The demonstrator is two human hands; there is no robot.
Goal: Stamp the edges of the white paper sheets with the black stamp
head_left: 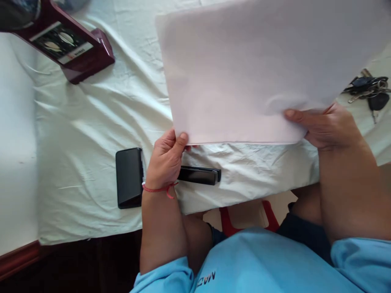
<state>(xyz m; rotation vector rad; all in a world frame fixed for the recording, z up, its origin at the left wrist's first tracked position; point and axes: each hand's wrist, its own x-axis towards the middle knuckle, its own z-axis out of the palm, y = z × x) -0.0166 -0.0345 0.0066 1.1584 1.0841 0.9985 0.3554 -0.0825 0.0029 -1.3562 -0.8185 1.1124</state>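
Between my two hands I hold up white paper [238,81], seemingly several large sheets lying together, with the near edges lined up. My left hand [168,156] pinches the near left corner, thumb on top and fingers underneath. Over at the near right corner, my right hand [330,126] grips the paper with its thumb pressed on the upper face, bending it a little. A black stapler [200,175] lies on the cloth just right of my left wrist, its far end hidden behind that hand.
A pale green cloth [91,122] with wrinkles covers the table. Left of my left wrist lies a black phone [128,177]. A dark red stand [76,49] is at the upper left. Keys [368,87] rest at the right edge. A red stool [227,221] shows below the table.
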